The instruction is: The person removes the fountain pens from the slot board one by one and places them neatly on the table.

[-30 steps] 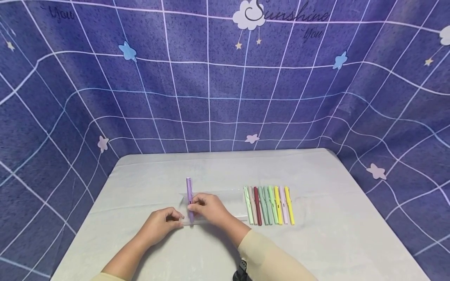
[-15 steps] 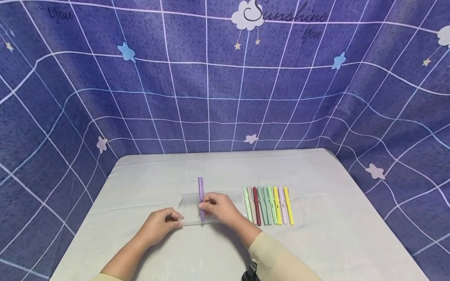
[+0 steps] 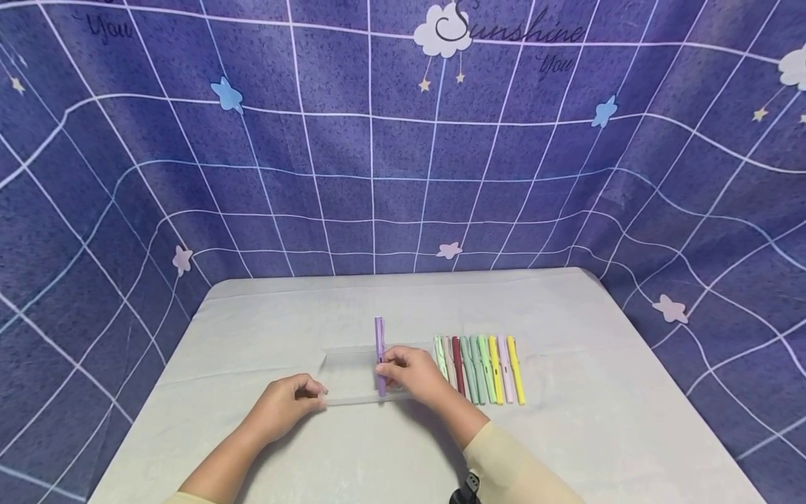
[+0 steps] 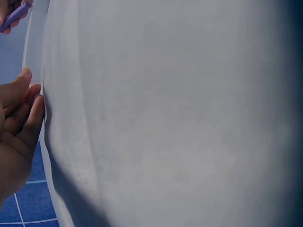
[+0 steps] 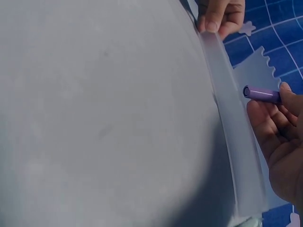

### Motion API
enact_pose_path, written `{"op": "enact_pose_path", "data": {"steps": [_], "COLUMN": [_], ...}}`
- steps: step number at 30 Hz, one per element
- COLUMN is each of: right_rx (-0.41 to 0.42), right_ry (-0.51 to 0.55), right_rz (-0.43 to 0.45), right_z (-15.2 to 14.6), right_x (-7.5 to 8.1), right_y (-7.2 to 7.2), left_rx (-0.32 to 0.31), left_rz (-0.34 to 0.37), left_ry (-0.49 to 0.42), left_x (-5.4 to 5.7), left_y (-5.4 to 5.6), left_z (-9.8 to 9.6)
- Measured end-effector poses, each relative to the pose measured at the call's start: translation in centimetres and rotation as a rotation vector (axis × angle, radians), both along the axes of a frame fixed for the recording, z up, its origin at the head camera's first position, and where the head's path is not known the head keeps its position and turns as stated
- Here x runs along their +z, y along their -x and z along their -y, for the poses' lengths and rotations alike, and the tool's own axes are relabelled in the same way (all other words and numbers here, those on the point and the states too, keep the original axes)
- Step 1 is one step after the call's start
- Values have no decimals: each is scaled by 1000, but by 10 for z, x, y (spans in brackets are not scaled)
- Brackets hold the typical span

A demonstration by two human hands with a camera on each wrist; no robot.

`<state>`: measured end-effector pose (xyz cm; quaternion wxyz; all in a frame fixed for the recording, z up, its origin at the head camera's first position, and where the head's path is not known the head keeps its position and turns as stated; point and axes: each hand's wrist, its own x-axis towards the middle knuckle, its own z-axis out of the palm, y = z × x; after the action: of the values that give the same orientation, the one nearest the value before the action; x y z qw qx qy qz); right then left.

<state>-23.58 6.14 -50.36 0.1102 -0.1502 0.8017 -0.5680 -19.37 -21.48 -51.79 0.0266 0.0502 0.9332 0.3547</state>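
My right hand (image 3: 412, 371) pinches a purple pen (image 3: 380, 339) between thumb and fingers, holding it lengthwise away from me over a clear plastic pen rack (image 3: 346, 401). In the right wrist view the rack (image 5: 234, 127) has a frosted front strip and a scalloped back edge, and the end of the purple pen (image 5: 262, 94) points toward that strip. My left hand (image 3: 286, 406) pinches the rack's near left corner. The left wrist view shows the thumb and fingers of this left hand (image 4: 19, 127) on the strip's end.
To the right of the rack several pens lie side by side, among them a dark red pen (image 3: 458, 364), a light purple pen (image 3: 506, 367) and a yellow pen (image 3: 516, 371). A white cloth covers the table (image 3: 264, 308). A blue patterned curtain (image 3: 403, 154) stands behind and at both sides.
My right hand has moved to the right along the rack with the purple pen still pinched. My left hand has stayed at the rack's left corner.
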Motion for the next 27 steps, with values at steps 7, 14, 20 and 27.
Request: {"op": "enact_pose_path", "data": {"steps": [7, 14, 20, 27], "right_rx": [0, -22, -42, -60], "right_ry": [23, 31, 20, -30], "right_rz": [2, 1, -3, -2], "right_z": [-18, -37, -53, -73], "right_x": [-1, 0, 2, 2], "right_y": [0, 0, -1, -5], "left_rx": [2, 5, -7, -21], "left_rz": [-2, -9, -24, -21], "left_ry": [10, 17, 8, -8], "left_x": [0, 1, 2, 3], "left_y": [0, 0, -1, -3], "left_z": [0, 0, 0, 1]}}
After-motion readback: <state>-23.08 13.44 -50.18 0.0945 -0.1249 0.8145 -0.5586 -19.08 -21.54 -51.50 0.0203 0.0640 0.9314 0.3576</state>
